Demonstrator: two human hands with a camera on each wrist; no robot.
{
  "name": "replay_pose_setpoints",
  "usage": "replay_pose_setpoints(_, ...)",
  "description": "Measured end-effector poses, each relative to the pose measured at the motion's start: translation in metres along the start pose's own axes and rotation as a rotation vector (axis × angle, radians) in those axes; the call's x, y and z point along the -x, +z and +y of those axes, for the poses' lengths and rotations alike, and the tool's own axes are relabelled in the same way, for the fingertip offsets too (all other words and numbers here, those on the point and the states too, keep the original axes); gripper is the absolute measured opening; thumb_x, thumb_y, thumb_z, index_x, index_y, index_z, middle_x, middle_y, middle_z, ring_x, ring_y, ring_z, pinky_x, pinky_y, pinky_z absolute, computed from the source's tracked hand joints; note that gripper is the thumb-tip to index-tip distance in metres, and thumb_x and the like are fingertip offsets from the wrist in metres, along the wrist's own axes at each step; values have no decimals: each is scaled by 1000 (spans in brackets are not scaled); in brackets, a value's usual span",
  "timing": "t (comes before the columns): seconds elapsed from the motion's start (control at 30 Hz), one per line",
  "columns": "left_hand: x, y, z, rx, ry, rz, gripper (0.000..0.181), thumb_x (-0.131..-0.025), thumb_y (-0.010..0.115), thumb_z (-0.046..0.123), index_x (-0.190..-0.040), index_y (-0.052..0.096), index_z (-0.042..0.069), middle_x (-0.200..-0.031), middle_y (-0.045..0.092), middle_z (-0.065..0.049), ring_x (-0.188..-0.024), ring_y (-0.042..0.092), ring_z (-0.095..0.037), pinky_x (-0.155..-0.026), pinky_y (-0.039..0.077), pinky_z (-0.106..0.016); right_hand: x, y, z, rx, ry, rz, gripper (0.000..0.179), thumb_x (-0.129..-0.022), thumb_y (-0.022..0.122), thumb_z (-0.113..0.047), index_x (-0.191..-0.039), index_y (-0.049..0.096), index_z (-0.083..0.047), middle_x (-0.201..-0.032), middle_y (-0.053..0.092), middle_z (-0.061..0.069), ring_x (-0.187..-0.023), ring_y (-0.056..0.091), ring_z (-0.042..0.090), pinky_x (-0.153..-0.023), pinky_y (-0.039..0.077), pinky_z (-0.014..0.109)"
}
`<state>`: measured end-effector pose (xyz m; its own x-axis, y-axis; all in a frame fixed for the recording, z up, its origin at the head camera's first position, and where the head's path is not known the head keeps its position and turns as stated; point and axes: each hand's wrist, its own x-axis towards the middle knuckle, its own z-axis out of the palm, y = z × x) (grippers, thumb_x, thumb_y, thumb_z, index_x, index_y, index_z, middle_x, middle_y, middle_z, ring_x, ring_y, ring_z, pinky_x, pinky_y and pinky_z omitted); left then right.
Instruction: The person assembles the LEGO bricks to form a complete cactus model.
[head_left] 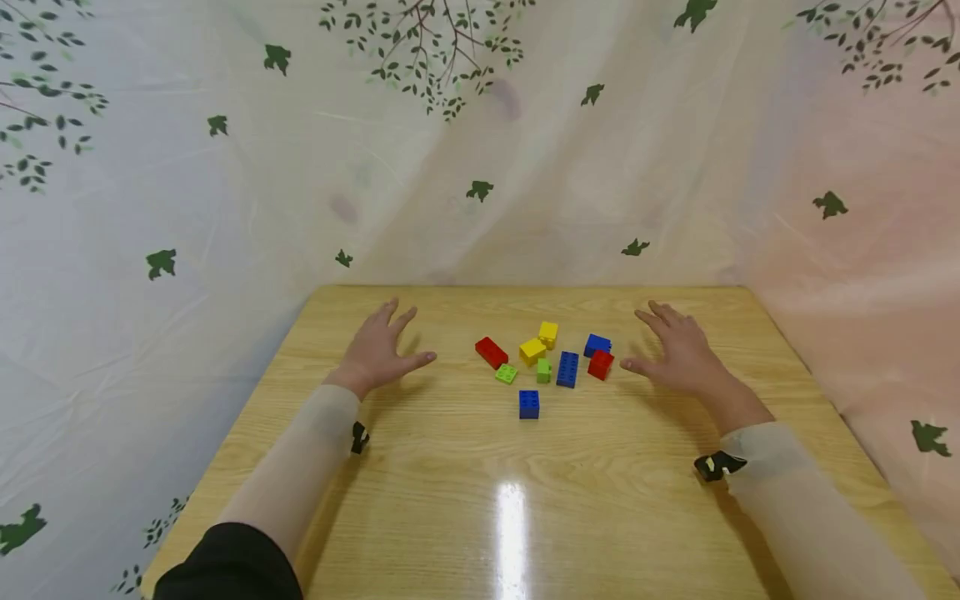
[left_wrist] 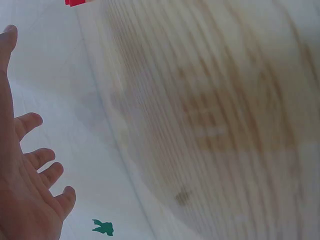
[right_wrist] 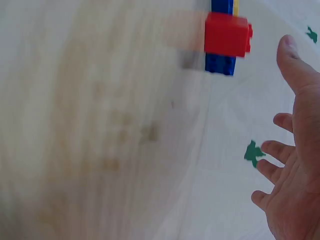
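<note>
Several toy building blocks lie loosely grouped on the table between the two hands. In the head view my left hand (head_left: pixel 378 348) hovers left of them, fingers spread and holding nothing, nearest to a long red block (head_left: pixel 491 352). Opposite it, my right hand (head_left: pixel 678 350) is spread and bare too, beside a red block (head_left: pixel 601 365) that overlaps a blue block (head_left: pixel 597 344). Two yellow blocks (head_left: pixel 533 351), two small green blocks (head_left: pixel 506 373) and a long blue block (head_left: pixel 567 369) fill the middle. Closest to me sits another blue block (head_left: pixel 528 404).
The light wooden table (head_left: pixel 420 500) ends at a pale curtain (head_left: pixel 420 208) printed with leaves, which surrounds its back and sides. A black wrist strap (head_left: pixel 720 465) shows on the right sleeve, another strap (head_left: pixel 359 437) on the left.
</note>
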<state>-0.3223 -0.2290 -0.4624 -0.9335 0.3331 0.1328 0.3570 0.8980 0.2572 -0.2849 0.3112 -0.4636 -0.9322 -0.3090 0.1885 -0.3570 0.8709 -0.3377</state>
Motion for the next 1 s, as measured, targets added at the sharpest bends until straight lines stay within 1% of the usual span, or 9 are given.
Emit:
replay_pose_setpoints(0.13, 2, 4, 5, 71, 5, -6, 106, -85, 56, 87, -165, 33, 22, -173, 15, -14, -156, 19, -41, -121, 27, -62, 3, 8, -11, -31, -17, -6, 91, -93, 76, -53, -161, 37, -5, -167, 26, 25, -152, 19, 52, -117, 12, 75)
replay_pose_setpoints(0.23, 4, 8, 11, 121, 14, -15, 101, -87, 59, 83, -164, 37, 21, -173, 17, -13, -156, 20, -40, -120, 30, -62, 6, 14, -18, -77, -10, 3, 82, -94, 79, -42, -158, 43, -5, -163, 33, 24, -147, 27, 53, -113, 21, 76)
replay_pose_setpoints(0.37, 7, 13, 22, 180, 27, -13, 96, -89, 66, 74, -163, 39, 19, -172, 22, -11, -155, 23, -40, -119, 31, -61, 10, 19, -30, -134, -5, 26, 66, -94, 81, -28, -149, 54, -5, -147, 48, 21, -134, 42, 48, -108, 36, 71)
replay_pose_setpoints(0.43, 8, 16, 27, 208, 43, -2, 93, -89, 69, 70, -161, 42, 18, -171, 26, -12, -154, 26, -40, -119, 32, -61, 12, 19, -37, -155, -16, 23, 58, -95, 81, -26, -144, 59, -5, -137, 55, 19, -126, 49, 45, -104, 43, 66)
replay_pose_setpoints(0.53, 10, 21, 34, 237, 73, 9, 89, -90, 72, 66, -160, 45, 18, -169, 30, -12, -153, 29, -40, -119, 32, -60, 13, 20, -47, -184, -38, 3, 45, -95, 80, -23, -134, 67, -5, -123, 62, 15, -114, 56, 39, -97, 50, 60)
replay_pose_setpoints(0.67, 13, 26, 45, 306, 91, 5, 85, -90, 76, 60, -158, 48, 18, -169, 32, -8, -153, 29, -38, -119, 31, -60, 13, 23, -55, -223, -49, -36, 31, -96, 79, -18, -124, 73, -7, -111, 67, 10, -102, 60, 30, -89, 54, 52)
replay_pose_setpoints(0.77, 14, 30, 53, 375, 98, -1, 83, -90, 80, 54, -156, 50, 15, -167, 35, -9, -152, 31, -38, -119, 32, -60, 11, 25, -59, -246, -44, -57, 28, -95, 80, -16, -121, 74, -8, -109, 70, 7, -99, 64, 25, -88, 56, 51)
replay_pose_setpoints(0.9, 15, 34, 65, 461, 97, -16, 78, -89, 85, 44, -153, 54, 13, -161, 44, -8, -148, 40, -34, -117, 37, -56, 8, 25, -64, -284, -42, -99, 28, -96, 79, -15, -123, 74, -6, -114, 73, 8, -102, 69, 26, -91, 57, 53)
replay_pose_setpoints(1.0, 16, 37, 75, 532, 114, -43, 74, -88, 87, 35, -150, 56, 11, -155, 50, -6, -143, 47, -32, -115, 42, -52, 7, 25, -67, -314, -41, -143, 29, -97, 77, -14, -124, 73, -3, -118, 73, 11, -106, 69, 29, -93, 57, 54)
